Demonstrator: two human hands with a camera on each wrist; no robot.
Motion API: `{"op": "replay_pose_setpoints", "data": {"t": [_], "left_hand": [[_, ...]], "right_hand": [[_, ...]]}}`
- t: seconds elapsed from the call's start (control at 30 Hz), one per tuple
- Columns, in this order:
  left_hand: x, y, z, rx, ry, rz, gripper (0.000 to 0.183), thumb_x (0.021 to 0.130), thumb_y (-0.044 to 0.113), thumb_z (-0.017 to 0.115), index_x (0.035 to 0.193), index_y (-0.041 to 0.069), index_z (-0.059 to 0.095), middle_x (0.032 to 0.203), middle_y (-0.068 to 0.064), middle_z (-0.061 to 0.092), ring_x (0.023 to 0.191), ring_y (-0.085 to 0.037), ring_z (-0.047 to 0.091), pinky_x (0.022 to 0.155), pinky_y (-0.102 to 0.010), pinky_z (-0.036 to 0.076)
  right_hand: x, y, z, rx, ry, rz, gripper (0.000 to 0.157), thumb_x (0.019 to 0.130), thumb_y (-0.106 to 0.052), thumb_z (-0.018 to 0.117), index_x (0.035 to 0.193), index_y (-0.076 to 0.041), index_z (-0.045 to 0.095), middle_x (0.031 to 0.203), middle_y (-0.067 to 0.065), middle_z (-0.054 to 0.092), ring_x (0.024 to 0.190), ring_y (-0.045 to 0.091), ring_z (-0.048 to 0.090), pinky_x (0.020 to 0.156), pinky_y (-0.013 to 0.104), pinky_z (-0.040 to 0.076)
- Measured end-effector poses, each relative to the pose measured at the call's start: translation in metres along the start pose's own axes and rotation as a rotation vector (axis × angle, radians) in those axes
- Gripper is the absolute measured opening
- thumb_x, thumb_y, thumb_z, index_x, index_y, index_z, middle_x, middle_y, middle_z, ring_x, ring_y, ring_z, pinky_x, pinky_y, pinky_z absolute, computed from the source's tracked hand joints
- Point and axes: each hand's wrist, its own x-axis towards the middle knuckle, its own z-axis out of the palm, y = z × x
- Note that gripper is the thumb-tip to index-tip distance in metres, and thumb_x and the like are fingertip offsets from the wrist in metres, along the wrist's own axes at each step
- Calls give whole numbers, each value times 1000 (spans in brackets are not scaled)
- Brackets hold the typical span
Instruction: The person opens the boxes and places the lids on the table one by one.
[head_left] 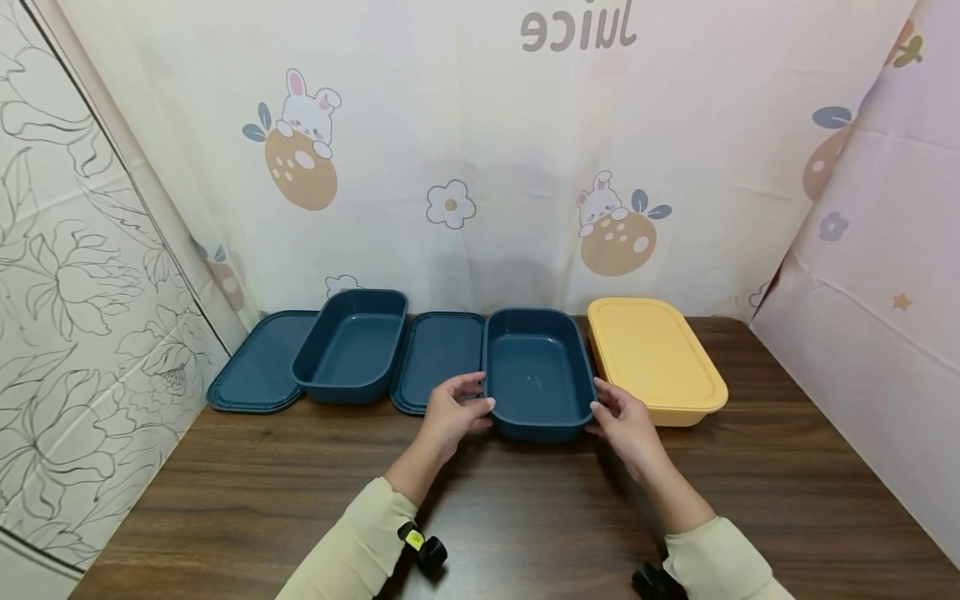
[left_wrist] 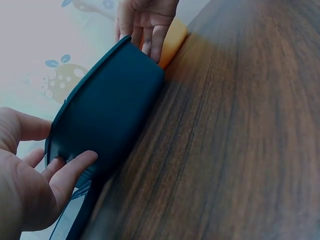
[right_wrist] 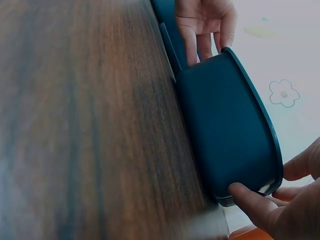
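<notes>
Standing open side up, the dark blue container [head_left: 534, 379] occupies the counter [head_left: 525, 517] to the right of centre; its form is rectangular with rounded corners, a thin rim and walls narrowing toward the base; the interior is smooth and faintly glossy. A flat dark blue lid [head_left: 444, 358] lies directly beside it on the left; a yellow box [head_left: 656, 362], its lid in place, stands just beside it on the right; farther left stands a second dark blue container [head_left: 352, 346], with another dark blue lid [head_left: 258, 371] at its far side.

Both hands grip the near corners of the container; the left hand [head_left: 456, 407] pinches the left one, index finger at the side rim and thumb at the corner; the right hand [head_left: 626, 425] pinches the right one in mirrored fashion; the remaining fingers curve along or below the walls; whether the base bears fully on the counter cannot be told. Forearms reach forward from the near edge and converge toward the container; pale yellow sleeves [head_left: 348, 542] cover them short of the wrists; palms face inward.
</notes>
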Motion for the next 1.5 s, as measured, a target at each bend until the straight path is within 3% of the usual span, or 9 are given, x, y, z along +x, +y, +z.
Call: {"op": "replay_pose_setpoints", "data": {"t": [0.53, 0.87, 1.07, 1.5], "left_hand": [[14, 3, 2, 11, 7, 4, 52, 89, -2, 68, 138, 6, 54, 132, -21, 51, 101, -23, 63, 84, -49, 54], [23, 4, 3, 7, 30, 1, 51, 89, -2, 69, 137, 6, 56, 131, -19, 52, 103, -25, 63, 83, -45, 55], [27, 5, 5, -1, 43, 1, 50, 88, -3, 68, 136, 7, 57, 128, -18, 53, 104, -26, 62, 84, -45, 55], [33, 7, 6, -2, 48, 10, 50, 89, -5, 67, 136, 5, 56, 127, -19, 52, 105, -27, 61, 84, -47, 54]], "right_hand": [[13, 0, 14, -149, 111, -41, 47, 105, -3, 35, 151, 4, 27, 148, 29, 34, 130, 40, 42, 95, 49, 48], [22, -3, 20, -276, 175, -54, 45, 105, -4, 35, 149, 6, 31, 151, 27, 33, 138, 38, 33, 105, 51, 38], [28, -3, 21, -346, 194, -86, 45, 104, -3, 35, 147, 8, 33, 150, 27, 34, 138, 40, 31, 110, 53, 30], [38, -3, 23, -396, 207, -95, 45, 103, -2, 32, 147, 8, 33, 151, 25, 33, 138, 41, 31, 111, 53, 28]]}}
